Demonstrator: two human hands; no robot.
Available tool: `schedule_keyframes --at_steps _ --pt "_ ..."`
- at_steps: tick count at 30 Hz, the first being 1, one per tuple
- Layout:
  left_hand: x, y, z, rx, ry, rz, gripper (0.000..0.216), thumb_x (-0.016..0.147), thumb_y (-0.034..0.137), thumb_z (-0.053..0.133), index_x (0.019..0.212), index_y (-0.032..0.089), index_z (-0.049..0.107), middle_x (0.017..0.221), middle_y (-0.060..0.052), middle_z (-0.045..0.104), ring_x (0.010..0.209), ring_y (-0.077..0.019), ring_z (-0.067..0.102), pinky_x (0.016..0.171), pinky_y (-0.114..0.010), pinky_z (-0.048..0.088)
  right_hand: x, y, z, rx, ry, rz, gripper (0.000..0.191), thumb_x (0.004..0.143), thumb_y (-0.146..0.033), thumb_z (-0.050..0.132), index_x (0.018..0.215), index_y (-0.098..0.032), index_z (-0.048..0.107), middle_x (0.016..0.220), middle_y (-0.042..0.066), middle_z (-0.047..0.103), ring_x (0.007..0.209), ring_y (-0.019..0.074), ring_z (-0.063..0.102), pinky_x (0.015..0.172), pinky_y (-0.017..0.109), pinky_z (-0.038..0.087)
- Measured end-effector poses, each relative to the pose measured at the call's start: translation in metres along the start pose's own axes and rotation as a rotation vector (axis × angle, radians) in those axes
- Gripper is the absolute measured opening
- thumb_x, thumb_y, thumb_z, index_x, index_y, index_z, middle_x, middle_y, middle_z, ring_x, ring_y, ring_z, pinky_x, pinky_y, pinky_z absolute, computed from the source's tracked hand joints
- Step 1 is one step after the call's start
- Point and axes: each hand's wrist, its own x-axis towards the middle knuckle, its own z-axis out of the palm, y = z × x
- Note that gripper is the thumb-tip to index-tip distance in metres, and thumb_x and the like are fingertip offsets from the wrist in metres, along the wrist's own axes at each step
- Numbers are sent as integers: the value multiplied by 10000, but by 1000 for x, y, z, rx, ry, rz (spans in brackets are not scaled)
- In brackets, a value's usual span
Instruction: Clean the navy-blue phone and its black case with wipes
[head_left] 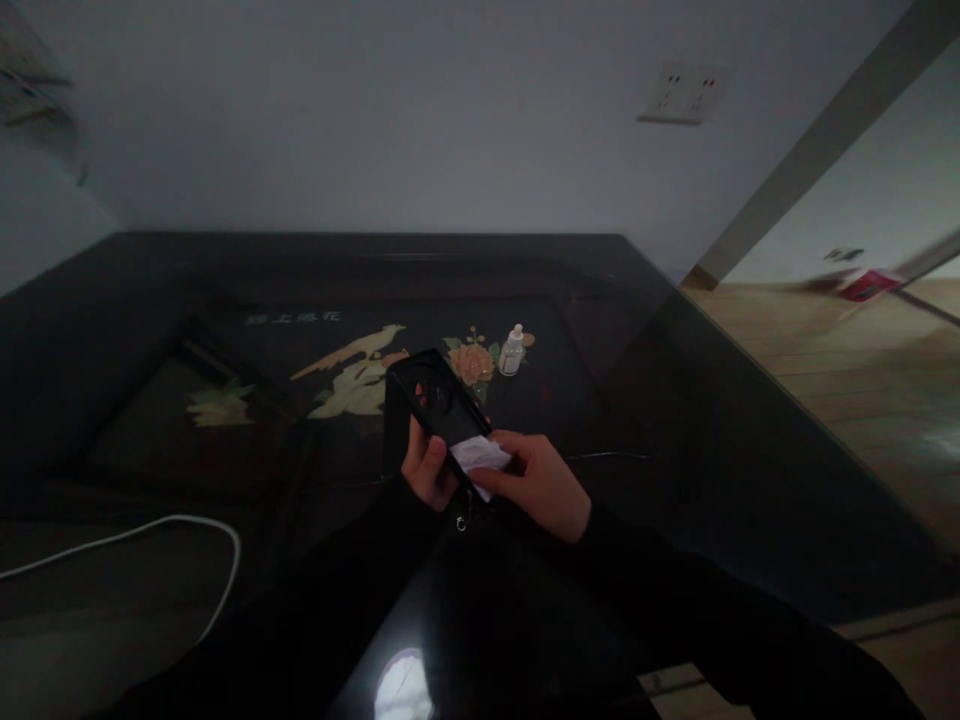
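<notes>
Left hand (427, 470): fingers curled around the lower end of a black rectangular phone (439, 405), held tilted above the dark lacquered table (675, 420). Right hand (536, 480): pinching a white crumpled wipe (480, 457) against the phone's face. Small white dropper bottle (512, 350): upright on the table (beside the inlaid flower). White cable (150, 530): lower left.
</notes>
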Motion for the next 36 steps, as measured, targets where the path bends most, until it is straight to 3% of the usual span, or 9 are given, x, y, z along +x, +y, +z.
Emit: schedule_keyframes --at_steps 8,12,17,22,26,31,36 --pt "-11 -5 -3 66 -44 -83 615 605 462 722 1152 254 531 1212 -52 578 1200 -261 462 1038 -388 334 43 -26 9 207 133 -100 164 656 -287 661 755 -162 628 685 -1 618 616 126 539 580 256 423" --pt "-12 -4 -6 50 -69 -158 513 589 464 734 1013 212 593 1080 -73 642 1107 -285 539 985 -419 384 46 -30 11 193 126 -118 153 665 -292 654 746 -166 626 674 -3 612 619 129 540 591 263 429" --pt "-9 -1 -6 11 -8 -97 406 625 475 706 918 210 613 913 -30 686 852 -206 647 797 -338 498 12 -12 5 51 61 -81 137 686 -284 648 725 -156 621 703 5 587 672 142 540 612 255 419" --pt "-6 -1 -3 -14 -37 -52 484 632 522 677 966 184 587 935 -64 689 853 -223 647 767 -350 504 -10 4 -1 26 13 21 170 706 -290 633 793 -144 637 741 25 619 687 153 554 631 264 432" --pt "-9 -2 -5 51 -46 -96 467 622 503 696 954 190 601 946 -51 680 903 -211 635 811 -316 485 10 -8 2 88 47 -35 160 688 -284 640 777 -152 625 717 13 612 668 143 545 620 263 430" --pt "-11 -4 -10 118 -119 -117 560 575 520 719 1004 186 585 979 -73 656 997 -253 591 879 -364 450 49 -30 9 234 117 -123 164 661 -282 652 767 -162 619 685 -8 604 608 117 530 599 257 429" --pt "-11 -5 -13 101 -83 -99 573 584 512 718 1034 183 584 999 -72 653 960 -230 608 853 -326 460 38 -25 10 160 99 -156 129 688 -274 647 730 -154 624 680 -7 586 632 121 535 596 248 425"
